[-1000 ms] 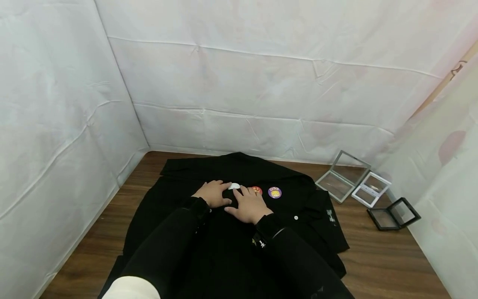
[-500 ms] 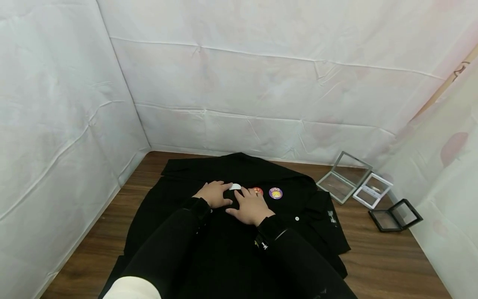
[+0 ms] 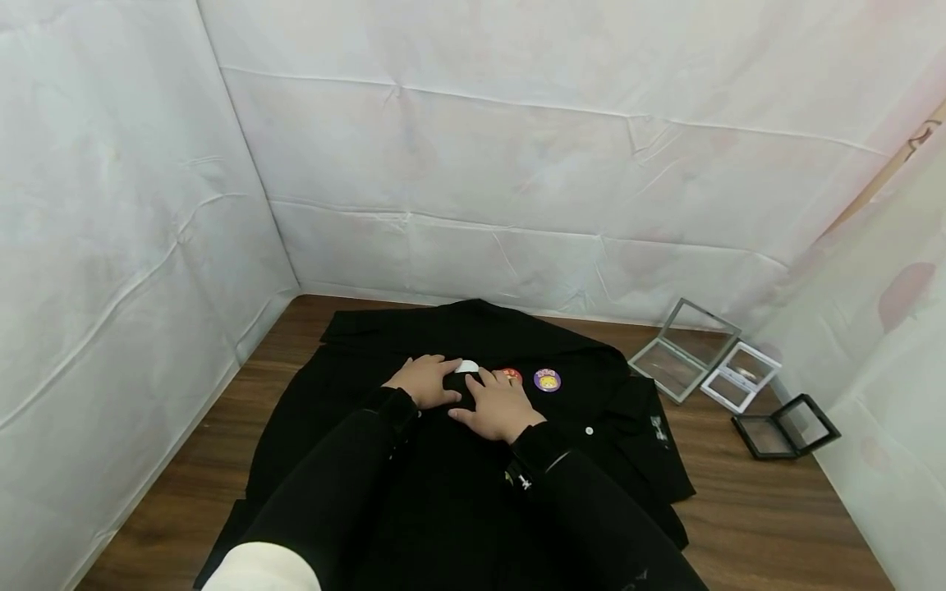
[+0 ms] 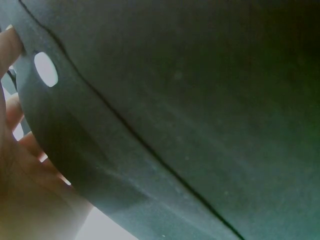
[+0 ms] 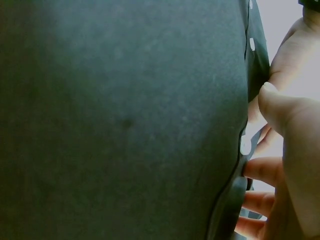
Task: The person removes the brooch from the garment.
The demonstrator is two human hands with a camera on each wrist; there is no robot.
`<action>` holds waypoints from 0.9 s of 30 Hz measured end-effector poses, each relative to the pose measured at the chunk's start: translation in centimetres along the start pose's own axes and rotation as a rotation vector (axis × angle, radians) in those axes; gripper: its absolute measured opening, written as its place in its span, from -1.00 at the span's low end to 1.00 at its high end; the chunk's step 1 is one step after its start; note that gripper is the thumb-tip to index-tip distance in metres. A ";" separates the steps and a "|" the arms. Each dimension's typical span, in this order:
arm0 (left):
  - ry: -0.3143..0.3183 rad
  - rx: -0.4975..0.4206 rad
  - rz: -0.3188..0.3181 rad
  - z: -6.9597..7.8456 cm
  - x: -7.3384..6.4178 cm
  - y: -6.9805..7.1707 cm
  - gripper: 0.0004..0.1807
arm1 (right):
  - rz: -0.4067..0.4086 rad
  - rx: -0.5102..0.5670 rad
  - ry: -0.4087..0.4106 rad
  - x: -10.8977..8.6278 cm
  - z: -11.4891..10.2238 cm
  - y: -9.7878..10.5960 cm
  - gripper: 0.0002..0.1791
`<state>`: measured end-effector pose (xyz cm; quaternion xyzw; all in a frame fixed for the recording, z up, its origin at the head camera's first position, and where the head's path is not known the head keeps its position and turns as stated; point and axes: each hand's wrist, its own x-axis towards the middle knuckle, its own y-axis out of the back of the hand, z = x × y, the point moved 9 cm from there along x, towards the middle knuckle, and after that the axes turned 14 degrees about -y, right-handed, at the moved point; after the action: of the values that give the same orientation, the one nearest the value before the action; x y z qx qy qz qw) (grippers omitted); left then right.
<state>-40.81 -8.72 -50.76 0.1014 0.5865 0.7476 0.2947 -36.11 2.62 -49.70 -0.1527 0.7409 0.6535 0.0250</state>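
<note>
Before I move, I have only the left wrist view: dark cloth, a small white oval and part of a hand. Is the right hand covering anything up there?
Observer: Yes, in the head view the right hand partly hides a red badge.
Operator: Any other badge close by?
Observer: A purple-rimmed badge, uncovered, just to the right of the red one.
Operator: And off the cloth, to the right?
Observer: A grey frame, a white frame and a black frame, all on the wooden table.
</note>
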 end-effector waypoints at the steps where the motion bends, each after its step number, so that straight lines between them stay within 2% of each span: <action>1: 0.000 -0.002 0.001 -0.1 0.0 0.0 -0.20 | 0.003 -0.005 -0.001 0.1 0.0 0.0 -0.12; 9: -0.006 -0.010 -0.004 -0.3 0.2 0.0 -0.19 | 0.017 -0.062 -0.020 0.9 0.2 -0.4 -0.09; 27: -0.001 -0.010 -0.001 0.0 0.2 0.1 -0.20 | 0.029 -0.070 -0.018 1.3 0.0 0.1 -0.12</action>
<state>-41.00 -8.64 -50.67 0.0998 0.5826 0.7504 0.2960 -37.40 2.37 -49.95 -0.1366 0.7196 0.6806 0.0169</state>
